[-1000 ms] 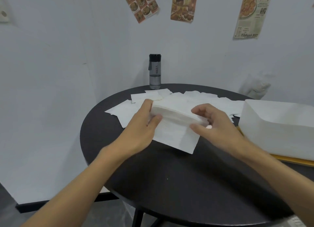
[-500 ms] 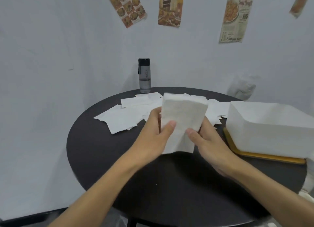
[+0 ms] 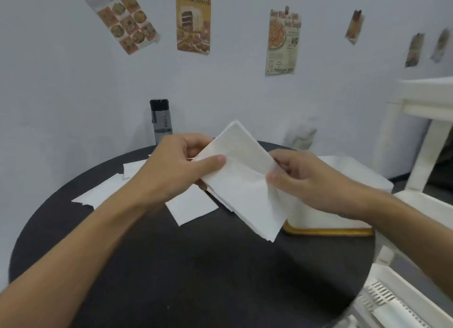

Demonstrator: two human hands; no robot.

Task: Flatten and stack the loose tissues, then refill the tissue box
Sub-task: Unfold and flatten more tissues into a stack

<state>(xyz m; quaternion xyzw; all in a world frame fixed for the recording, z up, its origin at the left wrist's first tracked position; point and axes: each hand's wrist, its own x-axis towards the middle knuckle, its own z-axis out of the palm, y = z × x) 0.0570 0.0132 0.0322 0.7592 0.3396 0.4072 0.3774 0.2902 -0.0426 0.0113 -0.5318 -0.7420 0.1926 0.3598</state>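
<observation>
left hand (image 3: 181,170) pinches tissue stack (image 3: 245,180) at its left edge, thumb on top | right hand (image 3: 308,180) pinches the right edge | stack tilted above tabletop (image 3: 196,278), probably to square its edges | tissue box (image 3: 338,219) right, just behind | loose tissues (image 3: 103,195) far left

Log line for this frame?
left hand: grips white paper tissue stack | right hand: pinches stack | white tissue box: on round black table
</observation>
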